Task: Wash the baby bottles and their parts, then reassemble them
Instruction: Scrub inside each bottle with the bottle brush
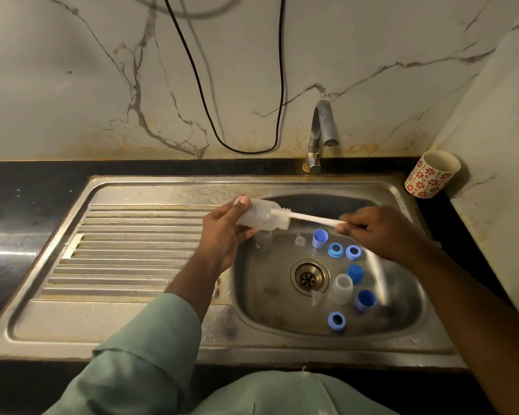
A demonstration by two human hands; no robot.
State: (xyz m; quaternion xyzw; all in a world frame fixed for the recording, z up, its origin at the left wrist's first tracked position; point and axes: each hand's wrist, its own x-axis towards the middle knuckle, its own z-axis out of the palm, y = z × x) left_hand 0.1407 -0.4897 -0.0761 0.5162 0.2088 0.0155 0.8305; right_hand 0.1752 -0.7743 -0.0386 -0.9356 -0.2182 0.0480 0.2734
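The left hand (222, 232) is gripping a clear bottle (259, 217) sideways over the sink (402, 327), while the right hand (372, 232) is pinching the brush (306, 218) handle. A wet bottle could be slipping, likely dropping onto the caps (320, 238) below.

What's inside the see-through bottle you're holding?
The white brush is pushed into the clear bottle held by the left hand; the right hand grips its handle. The left hand's fingers hide the bottle's far end.
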